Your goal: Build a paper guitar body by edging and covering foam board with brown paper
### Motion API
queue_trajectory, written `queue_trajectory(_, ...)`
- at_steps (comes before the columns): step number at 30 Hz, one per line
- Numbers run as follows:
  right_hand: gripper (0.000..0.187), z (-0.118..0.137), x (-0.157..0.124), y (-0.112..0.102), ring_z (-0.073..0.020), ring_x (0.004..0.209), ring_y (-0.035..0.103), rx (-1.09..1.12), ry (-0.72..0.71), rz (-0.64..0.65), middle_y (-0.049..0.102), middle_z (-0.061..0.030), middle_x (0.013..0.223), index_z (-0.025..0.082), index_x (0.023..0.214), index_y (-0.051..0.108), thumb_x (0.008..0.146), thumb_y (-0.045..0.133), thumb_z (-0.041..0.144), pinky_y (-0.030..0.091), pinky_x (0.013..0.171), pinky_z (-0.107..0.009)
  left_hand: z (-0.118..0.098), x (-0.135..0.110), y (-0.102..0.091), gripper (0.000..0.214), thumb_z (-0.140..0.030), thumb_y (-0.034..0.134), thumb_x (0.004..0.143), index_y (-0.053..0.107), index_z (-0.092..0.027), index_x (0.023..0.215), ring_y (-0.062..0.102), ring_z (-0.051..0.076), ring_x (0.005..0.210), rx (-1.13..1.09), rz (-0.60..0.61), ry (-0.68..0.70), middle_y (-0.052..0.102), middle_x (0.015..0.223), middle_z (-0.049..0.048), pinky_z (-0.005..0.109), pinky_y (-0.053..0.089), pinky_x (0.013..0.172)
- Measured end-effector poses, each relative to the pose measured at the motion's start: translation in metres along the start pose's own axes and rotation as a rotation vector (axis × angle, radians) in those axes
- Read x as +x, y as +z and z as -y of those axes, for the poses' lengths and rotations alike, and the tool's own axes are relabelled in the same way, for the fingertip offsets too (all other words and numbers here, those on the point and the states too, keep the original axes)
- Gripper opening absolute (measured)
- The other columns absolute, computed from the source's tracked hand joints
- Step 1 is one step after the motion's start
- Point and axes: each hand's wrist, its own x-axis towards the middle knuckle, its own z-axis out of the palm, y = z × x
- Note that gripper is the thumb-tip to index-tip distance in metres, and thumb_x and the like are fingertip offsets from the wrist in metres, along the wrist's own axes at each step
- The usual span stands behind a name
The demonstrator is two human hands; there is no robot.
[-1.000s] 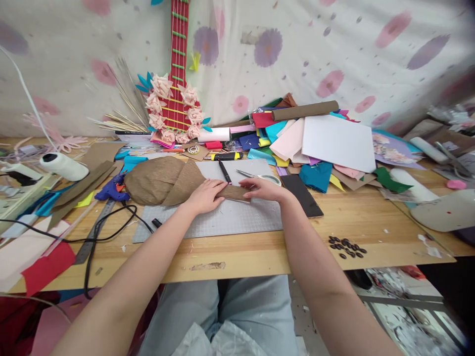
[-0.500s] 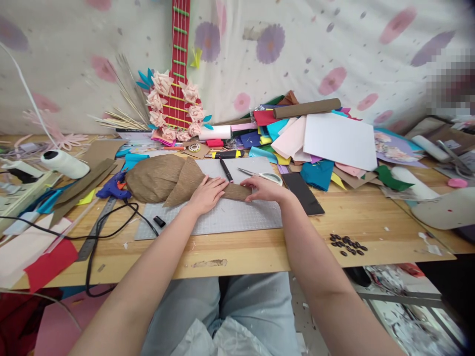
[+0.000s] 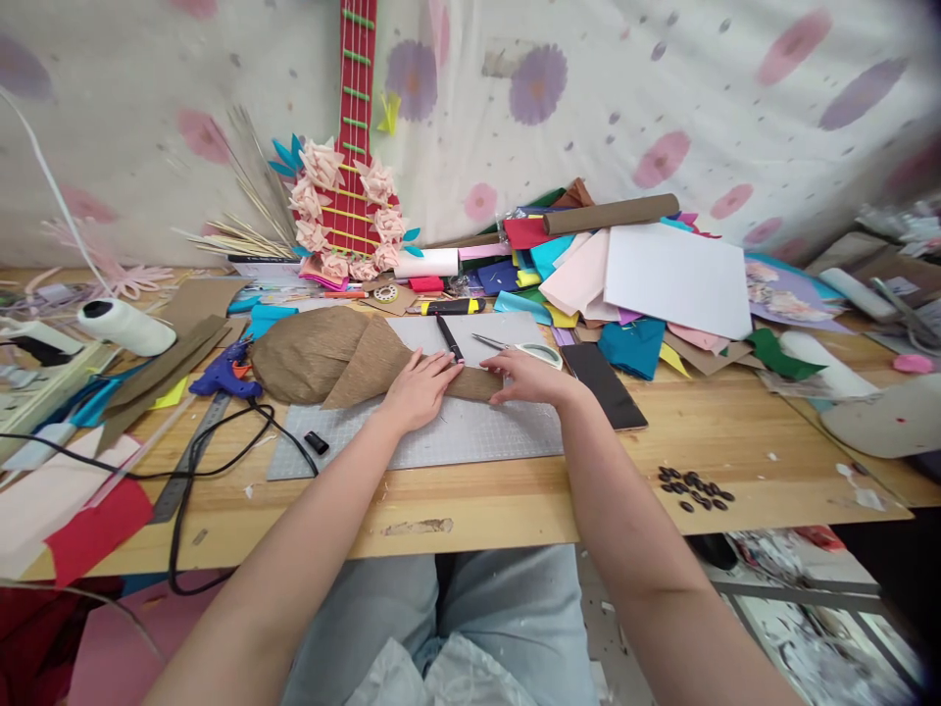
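Observation:
A lute-shaped piece wrapped in brown crepe paper (image 3: 309, 355) lies across the grey cutting mat (image 3: 507, 434), its rounded body to the left and its narrow neck to the right. My left hand (image 3: 420, 387) rests flat on the neck, fingers stretched out. Farther along, my right hand (image 3: 525, 378) curls its thumb and fingers round the neck's right end. Just beyond my left fingertips is a black pen (image 3: 448, 338). White-handled scissors (image 3: 540, 354) lie right behind my right hand.
Left of the brown piece are a blue glue gun (image 3: 226, 373) with its black cord and a metal ruler (image 3: 173, 495). A black flat rectangle (image 3: 607, 385), black beads (image 3: 695, 488) and piled coloured paper (image 3: 573, 284) lie right. A red flower-trimmed paper instrument (image 3: 354, 206) stands behind.
My left hand has slid slightly right along the neck. My right hand stays at the neck's end, and the view has shifted a little.

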Motion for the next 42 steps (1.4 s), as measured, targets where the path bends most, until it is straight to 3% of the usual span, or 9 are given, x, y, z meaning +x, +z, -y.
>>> queue_trajectory(6,0.055,0.0,-0.001,0.001,-0.028,0.113,0.047,0.003,-0.012,0.005,0.059,-0.0118,0.114,0.018,0.123,0.058,0.075,0.065,0.044,0.037,0.097,-0.038,-0.008,0.001,0.004,0.049,-0.016,0.031,0.087,0.042,-0.016,0.135,0.032,0.018,0.134,-0.043,0.013,-0.063,0.041,0.143,0.005,0.041,0.018,0.115)
queue_trajectory(12,0.061,0.014,0.013,0.024,-0.0297,0.111,0.047,-0.082,-0.028,-0.207,0.056,-0.016,0.115,0.014,0.122,0.057,0.073,0.066,0.049,0.037,0.095,-0.04,-0.006,0.0,0.008,0.051,-0.018,0.029,0.088,0.033,-0.013,0.139,0.031,0.016,0.135,-0.091,-0.008,-0.065,0.041,0.143,0.0078,0.041,0.018,0.115)
queue_trajectory(15,0.054,0.026,0.02,0.034,-0.0255,0.104,0.051,-0.076,-0.031,-0.226,0.057,-0.0141,0.11,0.014,0.12,0.057,0.076,0.065,0.043,0.038,0.092,-0.037,-0.005,0.001,0.007,0.056,-0.015,0.03,0.085,0.025,-0.01,0.141,0.033,0.015,0.134,-0.122,-0.049,-0.102,0.04,0.143,0.0104,0.04,0.023,0.113)
queue_trajectory(20,0.054,0.033,0.021,0.035,-0.0241,0.105,0.05,-0.042,0.002,-0.197,0.056,-0.0122,0.109,0.015,0.123,0.056,0.076,0.066,0.04,0.037,0.094,-0.034,0.021,0.006,-0.012,0.043,-0.019,0.033,0.086,0.05,-0.012,0.124,0.04,0.024,0.129,0.083,-0.192,-0.302,0.048,0.136,0.0133,0.045,0.025,0.111)
queue_trajectory(23,0.054,0.033,0.02,0.033,-0.0245,0.106,0.049,-0.028,0.01,-0.179,0.055,-0.0126,0.11,0.015,0.123,0.056,0.077,0.065,0.04,0.037,0.094,-0.034,0.044,0.007,-0.024,0.037,-0.025,0.035,0.086,0.059,-0.009,0.11,0.045,0.029,0.123,0.229,-0.066,-0.351,0.057,0.124,0.0172,0.052,0.022,0.109)
queue_trajectory(26,0.054,0.032,0.02,0.032,-0.0246,0.107,0.049,-0.021,0.006,-0.171,0.055,-0.0126,0.112,0.015,0.123,0.056,0.077,0.065,0.041,0.037,0.095,-0.034,0.058,0.006,-0.027,0.042,-0.035,0.029,0.091,0.06,-0.011,0.108,0.043,0.029,0.124,0.281,0.043,-0.312,0.058,0.122,0.017,0.054,0.023,0.107)
queue_trajectory(32,0.054,0.031,0.02,0.034,-0.0249,0.106,0.049,-0.026,0.005,-0.183,0.055,-0.0122,0.112,0.015,0.123,0.056,0.077,0.065,0.041,0.037,0.094,-0.034,0.061,0.004,-0.022,0.045,-0.035,0.022,0.093,0.058,-0.014,0.108,0.041,0.026,0.126,0.34,0.074,-0.272,0.058,0.122,0.0142,0.054,0.019,0.108)
queue_trajectory(42,0.054,0.033,0.018,0.034,-0.0255,0.108,0.048,-0.034,0.016,-0.192,0.053,-0.013,0.111,0.016,0.124,0.055,0.077,0.064,0.042,0.037,0.095,-0.035,0.072,0.01,-0.029,0.04,-0.035,0.03,0.09,0.059,-0.01,0.102,0.049,0.026,0.116,0.372,0.091,-0.175,0.06,0.113,0.0165,0.048,0.019,0.109)
